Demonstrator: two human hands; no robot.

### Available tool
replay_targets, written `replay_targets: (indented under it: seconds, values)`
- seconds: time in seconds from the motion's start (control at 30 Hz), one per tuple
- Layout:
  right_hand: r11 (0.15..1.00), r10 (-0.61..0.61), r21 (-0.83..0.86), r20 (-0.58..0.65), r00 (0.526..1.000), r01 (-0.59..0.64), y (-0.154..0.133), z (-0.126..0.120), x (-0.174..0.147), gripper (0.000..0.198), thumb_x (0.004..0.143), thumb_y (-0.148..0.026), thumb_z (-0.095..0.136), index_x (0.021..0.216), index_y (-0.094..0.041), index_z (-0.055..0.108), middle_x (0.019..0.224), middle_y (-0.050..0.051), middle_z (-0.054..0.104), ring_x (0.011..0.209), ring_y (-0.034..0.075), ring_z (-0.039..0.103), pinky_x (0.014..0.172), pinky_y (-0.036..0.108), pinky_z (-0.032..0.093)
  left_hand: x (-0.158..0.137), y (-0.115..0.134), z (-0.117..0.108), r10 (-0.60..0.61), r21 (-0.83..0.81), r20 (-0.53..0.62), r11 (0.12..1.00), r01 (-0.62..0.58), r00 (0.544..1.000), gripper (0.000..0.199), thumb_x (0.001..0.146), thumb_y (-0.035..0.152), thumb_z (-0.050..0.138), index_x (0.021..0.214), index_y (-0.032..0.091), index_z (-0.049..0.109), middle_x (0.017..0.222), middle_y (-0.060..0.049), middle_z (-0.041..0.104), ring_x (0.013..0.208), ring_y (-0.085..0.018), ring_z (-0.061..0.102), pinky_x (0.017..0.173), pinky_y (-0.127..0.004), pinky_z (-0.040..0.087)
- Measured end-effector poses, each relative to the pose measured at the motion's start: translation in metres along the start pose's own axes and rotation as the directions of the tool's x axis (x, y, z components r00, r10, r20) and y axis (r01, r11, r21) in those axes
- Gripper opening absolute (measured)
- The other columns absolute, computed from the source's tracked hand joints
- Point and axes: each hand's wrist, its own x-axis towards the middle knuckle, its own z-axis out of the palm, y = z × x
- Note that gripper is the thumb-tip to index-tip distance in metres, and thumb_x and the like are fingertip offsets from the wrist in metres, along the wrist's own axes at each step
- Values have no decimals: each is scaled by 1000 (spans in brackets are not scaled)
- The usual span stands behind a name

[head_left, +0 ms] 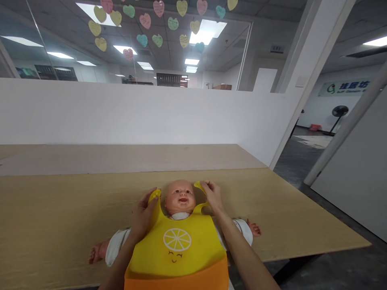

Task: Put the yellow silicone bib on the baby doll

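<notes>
A baby doll in white clothes lies face up on the wooden table, its arms spread to both sides. Over its chest is a yellow bib with a white citrus slice and a smiling face, and an orange pocket along the bottom. My left hand is closed on the bib's left neck strap, beside the doll's head. On the other side, my right hand pinches the end of the right neck strap. The two strap ends are apart, one on each side of the head.
Behind the table stands a low white wall with glass above it, dotted with heart-shaped notes. The table's right edge slants toward me. Past it are a grey door, a doorway and a standing fan.
</notes>
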Motion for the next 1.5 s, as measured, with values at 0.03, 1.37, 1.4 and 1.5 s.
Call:
replay_targets:
  seconds: [0.03, 1.37, 1.4, 1.5]
  values:
    - [999, 11, 41, 8, 1000, -11, -8, -3, -3, 36, 67, -53, 63, 63, -19, 53, 57, -4, 46, 53, 11, 40, 52, 25, 31, -2, 4, -1, -3, -13, 3, 1000, 3, 1000, 59, 66, 53, 68, 111, 14, 62, 119, -14, 65, 110, -27, 60, 92, -36, 47]
    - [947, -127, 313, 145, 981, 76, -175, -27, -38, 37, 59, -40, 80, 80, -19, 57, 69, -4, 60, 46, 4, 43, 42, 18, 31, -81, 80, -69, 219, 537, -152, 837, -105, 964, 45, 73, 61, 52, 95, 26, 69, 100, 0, 73, 99, -24, 65, 86, -32, 52]
    - [951, -128, 294, 94, 987, 96, -183, -36, -33, 37, 59, -40, 80, 80, -19, 56, 68, -4, 59, 45, 3, 40, 41, 18, 28, -82, 69, -75, 178, 532, -183, 845, -55, 967, 46, 71, 63, 52, 91, 25, 69, 94, 0, 74, 94, -23, 67, 80, -31, 54]
    - [956, -177, 233, -20, 984, 177, -206, -64, -21, 38, 59, -38, 80, 79, -19, 54, 64, -5, 57, 43, 2, 35, 40, 19, 21, -90, 38, -87, 115, 511, -133, 859, -31, 984, 52, 68, 69, 52, 83, 23, 70, 75, 0, 73, 71, -20, 68, 64, -27, 56]
